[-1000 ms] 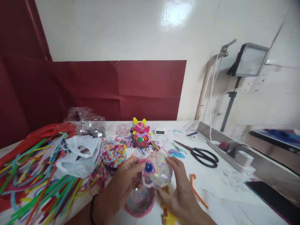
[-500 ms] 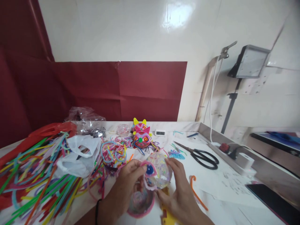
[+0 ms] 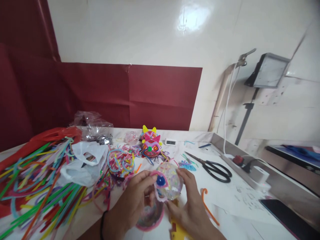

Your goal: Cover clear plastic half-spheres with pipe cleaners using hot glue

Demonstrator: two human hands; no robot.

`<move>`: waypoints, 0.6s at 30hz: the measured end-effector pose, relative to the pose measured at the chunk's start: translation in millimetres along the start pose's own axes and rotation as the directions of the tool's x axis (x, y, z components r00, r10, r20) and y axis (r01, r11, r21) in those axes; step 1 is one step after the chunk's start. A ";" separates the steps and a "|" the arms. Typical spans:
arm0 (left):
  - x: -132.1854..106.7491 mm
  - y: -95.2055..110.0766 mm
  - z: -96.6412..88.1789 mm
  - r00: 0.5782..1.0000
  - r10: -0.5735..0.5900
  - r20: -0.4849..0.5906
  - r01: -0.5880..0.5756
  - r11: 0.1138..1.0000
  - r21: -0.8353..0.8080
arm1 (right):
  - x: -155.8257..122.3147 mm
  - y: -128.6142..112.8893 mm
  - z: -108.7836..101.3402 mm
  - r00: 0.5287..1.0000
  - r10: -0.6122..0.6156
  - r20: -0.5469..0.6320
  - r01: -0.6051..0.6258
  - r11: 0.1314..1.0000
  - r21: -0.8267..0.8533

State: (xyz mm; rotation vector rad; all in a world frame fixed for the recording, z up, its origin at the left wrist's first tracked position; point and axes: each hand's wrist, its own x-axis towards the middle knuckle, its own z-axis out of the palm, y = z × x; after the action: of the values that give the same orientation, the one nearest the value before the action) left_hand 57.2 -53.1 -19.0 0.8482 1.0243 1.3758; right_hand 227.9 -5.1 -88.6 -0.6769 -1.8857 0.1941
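Both my hands hold a clear plastic ball stuffed with coloured strands, just above the white table. My left hand pinches a pink pipe-cleaner loop with a blue eye against the ball's left side. My right hand cups the ball from the right, fingers curled round it. Below the hands lies a pink-rimmed clear half-shell. A yellow object pokes out under my right wrist.
A heap of coloured pipe cleaners and a white bag fill the left. Two finished cat-faced balls stand behind. Black scissors, an orange pipe cleaner, a small timer and a power strip lie right.
The pink loop with the blue eye has shifted slightly on the ball under my left fingers. The view has tilted a little; both hands stay on the ball.
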 end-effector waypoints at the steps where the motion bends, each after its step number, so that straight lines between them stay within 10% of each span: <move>1: 0.1 0.4 0.2 1.000 -0.008 -0.003 0.008 1.000 -0.014 | 0.3 -0.4 -0.3 1.000 0.001 0.002 -0.001 1.000 0.003; 18: 8.0 -20.2 6.3 0.996 0.035 -0.077 -0.040 0.997 -0.059 | 0.1 0.1 -1.1 1.000 -0.015 -0.004 0.015 1.000 0.014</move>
State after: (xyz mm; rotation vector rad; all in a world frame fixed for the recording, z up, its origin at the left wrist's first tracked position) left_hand 69.8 -45.5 -36.3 0.7785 1.0238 1.4735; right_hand 228.9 -5.1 -88.1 -0.6529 -1.8834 0.1960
